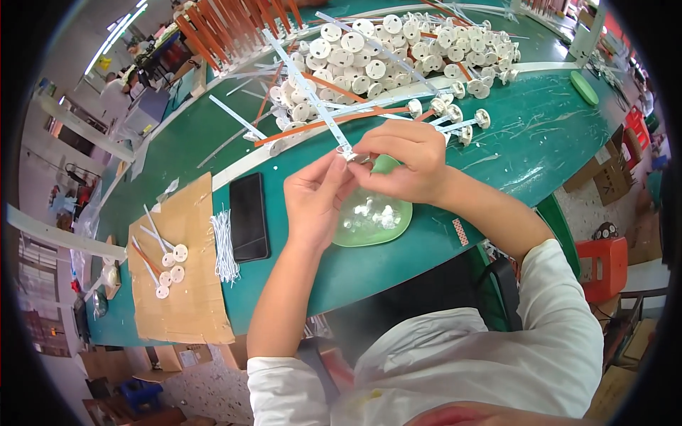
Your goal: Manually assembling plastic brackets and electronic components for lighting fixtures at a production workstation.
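White plastic strip (312, 96) is getting pinched at its near end by both hands, left hand (316, 199) and right hand (401, 163) fingertips pressed together on it, right above a pale green plastic dish (373, 220) on the green table (540, 135). Black phone (249, 216) lies just left.

Counter (540, 135) dark green, streaked with pale scuffs; shallow dish (387, 231) translucent light green, small white parts inside; lid (584, 87) at far right the same light green. Heap of discs (383, 57) white, long strips among them white and orange; strip (312, 96) at the hands white with faint markings. Phone (249, 216) glossy black, cardboard sheet (174, 284) plain brown, bundle of thin ties (225, 245) white, stool (604, 259) red-orange, sleeves (497, 355) off-white.
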A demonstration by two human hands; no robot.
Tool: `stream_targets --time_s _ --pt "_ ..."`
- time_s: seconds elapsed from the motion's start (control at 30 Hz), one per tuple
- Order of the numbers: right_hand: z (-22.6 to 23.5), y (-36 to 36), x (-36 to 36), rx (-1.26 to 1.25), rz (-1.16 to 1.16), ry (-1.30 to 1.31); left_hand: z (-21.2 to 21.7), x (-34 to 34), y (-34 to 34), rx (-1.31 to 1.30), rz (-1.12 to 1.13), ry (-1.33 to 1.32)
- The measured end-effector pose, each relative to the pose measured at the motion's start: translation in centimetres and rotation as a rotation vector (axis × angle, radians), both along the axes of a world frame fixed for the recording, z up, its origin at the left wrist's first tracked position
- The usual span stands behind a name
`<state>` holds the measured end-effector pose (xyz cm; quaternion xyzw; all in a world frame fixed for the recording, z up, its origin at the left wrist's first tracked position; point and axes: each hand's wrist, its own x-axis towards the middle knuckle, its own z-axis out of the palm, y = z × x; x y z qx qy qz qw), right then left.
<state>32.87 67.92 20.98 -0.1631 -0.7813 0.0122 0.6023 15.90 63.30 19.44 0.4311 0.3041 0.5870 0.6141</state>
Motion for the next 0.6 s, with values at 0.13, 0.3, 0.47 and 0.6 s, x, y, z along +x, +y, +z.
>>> stream_targets --time_s 0.13,0.3,0.47,0.6 --pt "-0.3 0.2 0.4 0.019 -0.016 -0.003 -0.1 0.4 0.0 -0.002 0.01 -0.01" --pt "-0.2 -0.1 0.4 0.009 0.008 0.008 -0.5 -0.4 0.0 -0.022 0.008 -0.014" --pt "0.0 0.0 1.2 -0.043 0.082 -0.012 -0.7 -0.5 0.4 -0.046 -0.008 0.005" --pt "-0.4 -0.6 0.6 -0.082 0.186 0.078 -1.2 -1.3 -0.7 0.026 0.001 0.033"
